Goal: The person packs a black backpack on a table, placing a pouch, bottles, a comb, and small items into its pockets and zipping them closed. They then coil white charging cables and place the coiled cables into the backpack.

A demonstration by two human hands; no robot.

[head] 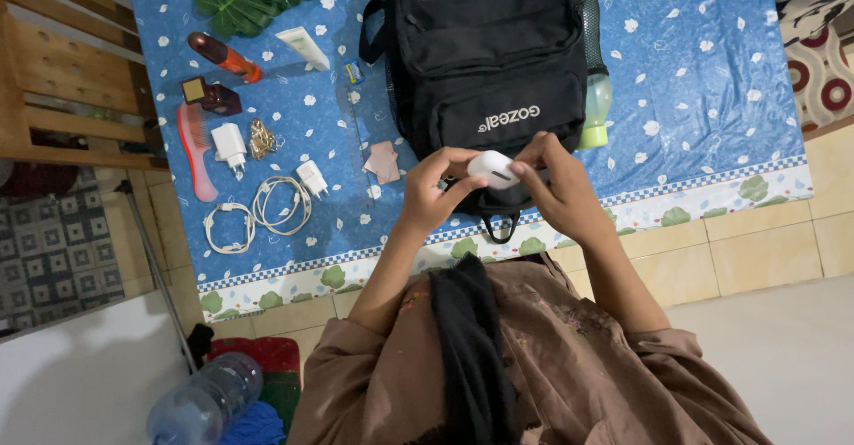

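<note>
While both hands pinch the small white rounded plastic case (492,168) above the black fabric backpack (487,62), the left hand (433,193) and right hand (562,187) seem to be inspecting or prising it; opening it needs a thumb lifting the lid.

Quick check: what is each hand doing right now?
Left hand: closed on the left end of the small white case.
Right hand: fingertips pinching the same case's right end.

A blue leaf-print mat (712,71) covers beige floor tiles (756,249) beyond the hands; a wooden shelf (62,80) stands far left.
</note>
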